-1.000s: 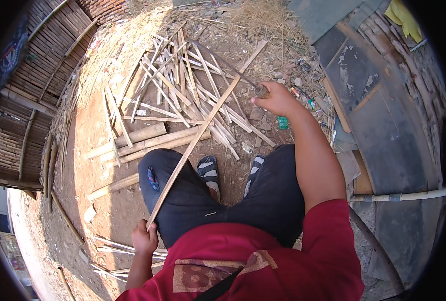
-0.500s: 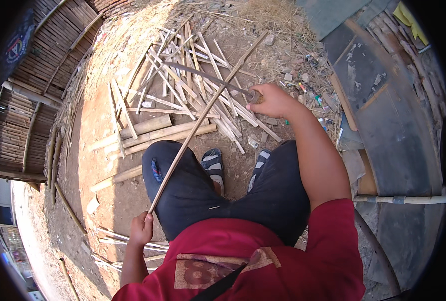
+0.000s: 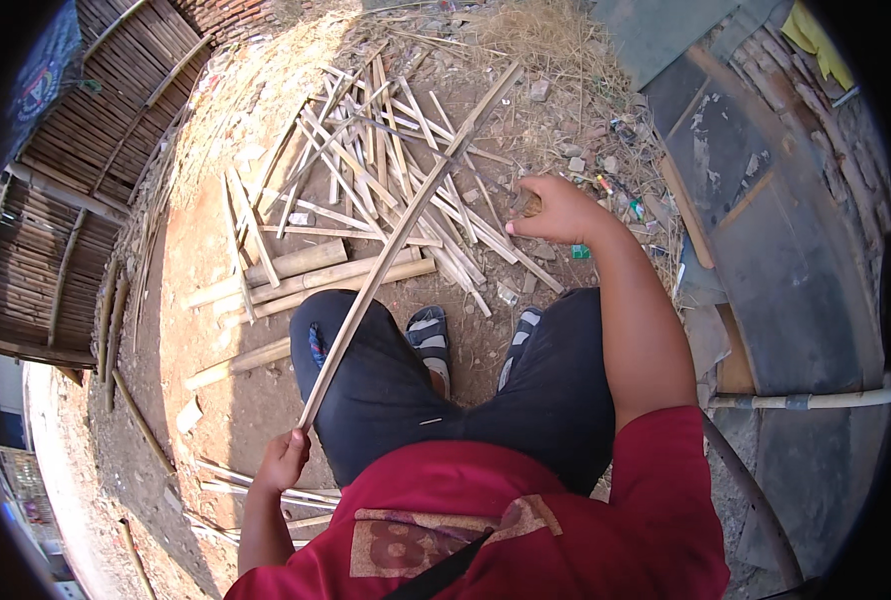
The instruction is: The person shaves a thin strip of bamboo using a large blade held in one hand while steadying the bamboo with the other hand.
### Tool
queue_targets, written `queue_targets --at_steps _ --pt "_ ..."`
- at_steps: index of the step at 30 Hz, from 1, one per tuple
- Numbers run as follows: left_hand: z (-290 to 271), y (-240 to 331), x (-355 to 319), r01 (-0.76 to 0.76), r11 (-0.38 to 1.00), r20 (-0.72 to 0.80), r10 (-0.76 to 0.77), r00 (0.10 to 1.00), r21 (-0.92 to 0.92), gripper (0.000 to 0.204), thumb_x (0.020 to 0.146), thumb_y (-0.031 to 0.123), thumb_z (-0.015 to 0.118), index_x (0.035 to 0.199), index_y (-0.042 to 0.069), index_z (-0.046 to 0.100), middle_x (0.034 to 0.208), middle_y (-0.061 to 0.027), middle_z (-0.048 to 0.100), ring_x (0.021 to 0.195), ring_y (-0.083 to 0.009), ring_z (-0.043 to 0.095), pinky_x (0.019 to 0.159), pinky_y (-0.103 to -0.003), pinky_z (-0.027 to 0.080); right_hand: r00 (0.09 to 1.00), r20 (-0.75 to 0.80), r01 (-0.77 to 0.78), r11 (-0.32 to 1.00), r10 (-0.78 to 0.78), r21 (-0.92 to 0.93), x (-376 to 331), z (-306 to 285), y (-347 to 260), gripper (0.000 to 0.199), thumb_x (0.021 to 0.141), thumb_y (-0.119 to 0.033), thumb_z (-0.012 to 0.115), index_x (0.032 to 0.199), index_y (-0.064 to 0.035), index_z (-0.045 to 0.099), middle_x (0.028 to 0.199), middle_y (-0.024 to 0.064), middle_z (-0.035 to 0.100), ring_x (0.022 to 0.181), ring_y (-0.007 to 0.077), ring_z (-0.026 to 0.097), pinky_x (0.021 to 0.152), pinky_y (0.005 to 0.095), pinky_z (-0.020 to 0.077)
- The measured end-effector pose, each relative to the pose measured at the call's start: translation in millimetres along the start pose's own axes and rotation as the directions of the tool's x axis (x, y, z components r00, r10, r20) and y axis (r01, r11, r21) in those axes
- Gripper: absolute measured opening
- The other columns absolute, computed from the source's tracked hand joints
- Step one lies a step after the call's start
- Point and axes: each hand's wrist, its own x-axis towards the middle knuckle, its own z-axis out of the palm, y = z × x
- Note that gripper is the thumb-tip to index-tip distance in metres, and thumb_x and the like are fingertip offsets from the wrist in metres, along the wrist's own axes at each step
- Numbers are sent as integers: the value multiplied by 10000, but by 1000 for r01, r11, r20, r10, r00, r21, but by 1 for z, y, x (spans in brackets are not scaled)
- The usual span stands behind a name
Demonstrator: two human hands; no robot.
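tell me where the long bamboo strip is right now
In the head view the long bamboo strip runs diagonally from the left hand, over the left knee, up to the pile of split bamboo, left of the right hand.

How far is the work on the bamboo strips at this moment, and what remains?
Done, it seems: a heap of split strips lies on the ground ahead. In hand: the left hand grips the near end of one long bamboo strip, which rests across the left knee; the right hand is closed on a tool handle, its blade hard to make out. Left, probably: several thicker bamboo poles lie unsplit.
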Motion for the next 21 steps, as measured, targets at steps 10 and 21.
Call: queue_targets --at_steps 10,21 --pt "1 13 7 65 982 148 -39 988 -175 592 995 678 422 778 130 471 607 62 360 493 -63 318 451 -249 253 952 -272 -99 981 142 165 -7 -10 -2 786 813 -493 791 1383 -1 567 1226 280 663 1167 354 647 970 421 507" --pt "6 13 8 30 989 113 -14 994 -144 612 977 702 419 769 128 458 600 65 352 494 -61 320 447 -247 251 978 96 -204 753 185 626 1 -6 2 342 840 -172 793 1077 -32 590 703 -1 573 483 69 500 463 265 420"
